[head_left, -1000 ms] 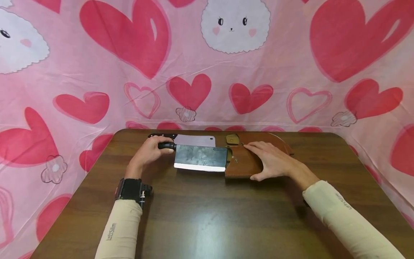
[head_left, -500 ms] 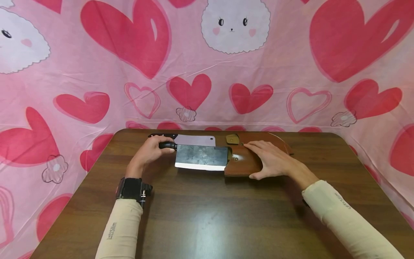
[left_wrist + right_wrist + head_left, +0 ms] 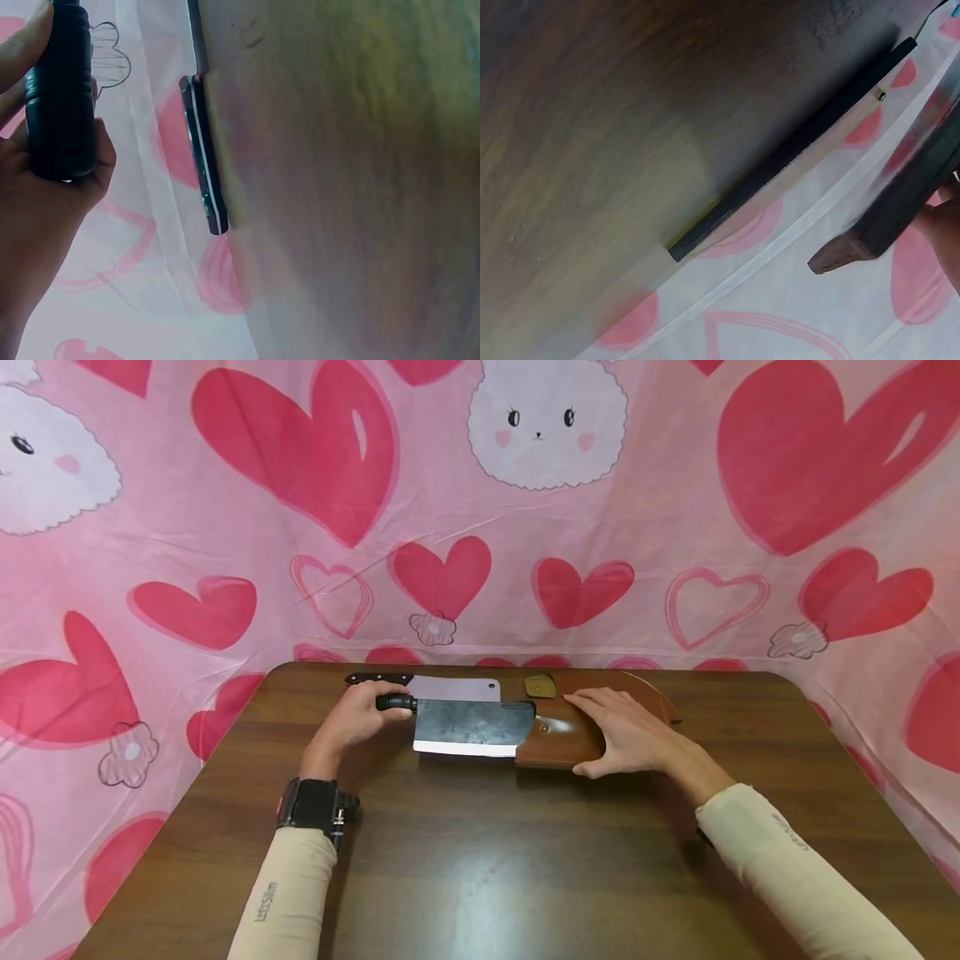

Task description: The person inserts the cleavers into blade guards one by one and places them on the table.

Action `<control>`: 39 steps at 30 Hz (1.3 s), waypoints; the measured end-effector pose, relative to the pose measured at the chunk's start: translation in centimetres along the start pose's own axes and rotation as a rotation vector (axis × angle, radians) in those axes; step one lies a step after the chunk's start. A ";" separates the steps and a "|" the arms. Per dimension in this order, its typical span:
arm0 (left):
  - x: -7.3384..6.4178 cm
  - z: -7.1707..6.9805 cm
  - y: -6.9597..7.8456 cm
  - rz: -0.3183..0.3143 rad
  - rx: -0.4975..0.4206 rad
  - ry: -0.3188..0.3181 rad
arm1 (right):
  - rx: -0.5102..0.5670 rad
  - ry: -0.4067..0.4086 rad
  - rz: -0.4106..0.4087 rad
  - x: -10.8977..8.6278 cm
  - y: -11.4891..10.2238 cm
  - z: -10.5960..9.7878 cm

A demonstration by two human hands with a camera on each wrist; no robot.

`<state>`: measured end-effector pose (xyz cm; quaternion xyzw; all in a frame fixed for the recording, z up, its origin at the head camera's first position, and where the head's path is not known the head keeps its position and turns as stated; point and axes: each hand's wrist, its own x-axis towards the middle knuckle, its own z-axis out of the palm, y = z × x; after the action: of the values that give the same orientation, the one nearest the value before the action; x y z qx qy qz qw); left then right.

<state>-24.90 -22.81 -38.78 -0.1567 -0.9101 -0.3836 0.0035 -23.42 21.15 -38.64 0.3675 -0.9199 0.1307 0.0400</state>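
My left hand (image 3: 356, 720) grips the black handle (image 3: 61, 97) of a cleaver (image 3: 468, 724), fingers and thumb wrapped round it in the left wrist view. The dark blade with a bright edge points right, held above the table. Its far end is hidden inside the mouth of a brown leather cleaver sheath (image 3: 555, 739). My right hand (image 3: 633, 735) holds that sheath, thumb at the near edge and fingers over the far side. In the right wrist view the sheath (image 3: 900, 195) shows as a thick dark edge, with part of the hand behind it.
Behind lies a second cleaver (image 3: 457, 687) with a riveted black handle (image 3: 201, 157). To its right is another brown leather sheath (image 3: 600, 681) with a tan snap flap (image 3: 540, 686). A pink heart-patterned cloth (image 3: 450, 502) hangs at the wooden table's (image 3: 480, 860) back edge.
My left hand has moved slightly right, and the cleaver's blade end has gone into the sheath's mouth. The right hand and its sheath have shifted slightly left.
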 end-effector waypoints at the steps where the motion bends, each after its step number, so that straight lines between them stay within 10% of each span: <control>1: 0.0 0.1 -0.1 0.004 0.002 0.009 | 0.002 0.003 0.001 0.0 0.0 0.0; 39: 0.5 1.0 0.9 0.035 0.032 0.130 | -0.005 0.006 0.020 0.8 -0.9 0.3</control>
<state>-24.97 -21.45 -38.80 -0.1473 -0.9111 -0.3784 0.0715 -23.35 19.88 -38.61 0.3580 -0.9237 0.1299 0.0426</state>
